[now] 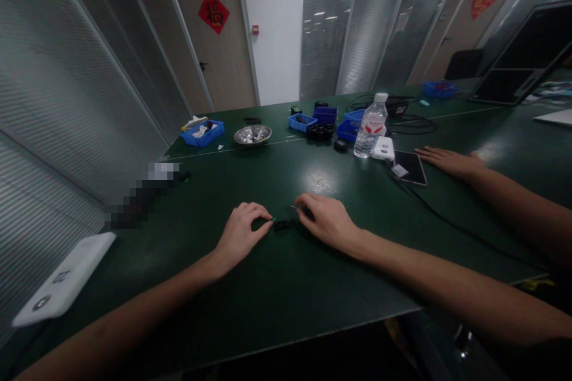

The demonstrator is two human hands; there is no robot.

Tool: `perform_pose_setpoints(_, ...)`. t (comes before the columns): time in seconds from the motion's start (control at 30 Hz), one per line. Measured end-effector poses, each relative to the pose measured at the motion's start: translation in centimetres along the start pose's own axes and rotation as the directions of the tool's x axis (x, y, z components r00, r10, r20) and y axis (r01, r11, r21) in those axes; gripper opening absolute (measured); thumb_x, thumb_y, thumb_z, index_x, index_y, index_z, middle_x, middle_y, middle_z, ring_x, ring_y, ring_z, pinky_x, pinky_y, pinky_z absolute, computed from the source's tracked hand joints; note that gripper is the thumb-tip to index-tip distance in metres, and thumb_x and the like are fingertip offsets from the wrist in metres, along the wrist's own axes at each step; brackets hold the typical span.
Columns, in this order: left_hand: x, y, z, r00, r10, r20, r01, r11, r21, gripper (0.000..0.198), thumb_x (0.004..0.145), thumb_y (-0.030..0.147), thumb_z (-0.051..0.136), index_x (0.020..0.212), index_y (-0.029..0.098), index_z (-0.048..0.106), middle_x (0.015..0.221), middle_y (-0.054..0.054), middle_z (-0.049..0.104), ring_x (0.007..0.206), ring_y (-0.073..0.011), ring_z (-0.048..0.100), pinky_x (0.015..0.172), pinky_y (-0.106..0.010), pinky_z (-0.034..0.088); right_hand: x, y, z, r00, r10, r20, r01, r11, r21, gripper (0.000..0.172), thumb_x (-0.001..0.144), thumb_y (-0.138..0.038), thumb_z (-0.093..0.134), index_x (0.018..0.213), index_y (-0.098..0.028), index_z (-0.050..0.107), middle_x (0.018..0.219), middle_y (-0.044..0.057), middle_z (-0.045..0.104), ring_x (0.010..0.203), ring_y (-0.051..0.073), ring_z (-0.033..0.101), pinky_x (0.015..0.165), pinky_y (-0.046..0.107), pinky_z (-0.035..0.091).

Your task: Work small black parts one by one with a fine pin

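Over the dark green table (250, 303), my left hand (243, 229) pinches a small green piece (273, 219) between thumb and forefinger. Just right of those fingertips lies a small black part (282, 225); whether the green piece touches it I cannot tell. My right hand (325, 220) rests on the table across from it, its fingers closed on a thin, shiny tip (294, 207) that points left. Most of that item is hidden by the fingers, so its kind does not show.
Farther back stand a metal bowl (252, 136), a blue tray (203, 133), a small blue basket (302, 122) and a water bottle (371, 126). A phone (410, 167) and cable (447, 220) lie right, beside another person's hand (447, 161). A white device (67, 280) sits left.
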State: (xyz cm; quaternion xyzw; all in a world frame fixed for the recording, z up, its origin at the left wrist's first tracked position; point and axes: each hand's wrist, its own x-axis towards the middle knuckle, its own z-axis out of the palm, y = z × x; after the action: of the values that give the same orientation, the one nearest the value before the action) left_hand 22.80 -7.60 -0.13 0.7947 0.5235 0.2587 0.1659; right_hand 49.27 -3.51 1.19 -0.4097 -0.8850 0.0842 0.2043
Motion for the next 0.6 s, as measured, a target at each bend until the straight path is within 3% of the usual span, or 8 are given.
perform_pose_setpoints(0.13, -0.03, 0.33, -0.14, 1.000, 0.000, 0.009, -0.001, 0.999, 0.037, 0.017, 0.098, 0.034, 0.061, 0.107, 0.026, 0.073, 0.117, -0.002, 0.068, 0.109, -0.0237, 0.057, 0.093, -0.042, 0.045, 0.06, 0.30, 0.21, 0.998, -0.005, 0.060, 0.011, 0.995, -0.098, 0.014, 0.100, -0.027, 0.056, 0.107, -0.021, 0.066, 0.107, 0.006, 0.065, 0.090, 0.018, 0.062, 0.068, 0.027, 0.044)
perform_pose_setpoints(0.6, -0.25, 0.81, -0.39, 1.000, -0.007, -0.015, 0.006, 0.997, -0.081, 0.021, 0.100, 0.036, 0.060, 0.114, 0.026, 0.071, 0.114, -0.003, 0.070, 0.107, -0.0223, 0.061, 0.095, -0.041, 0.049, 0.06, 0.69, 0.12, 0.997, 0.001, 0.072, 0.002, 0.999, -0.036, 0.014, 0.099, -0.028, 0.057, 0.106, -0.023, 0.067, 0.104, 0.004, 0.063, 0.086, 0.017, 0.061, 0.066, 0.026, 0.040)
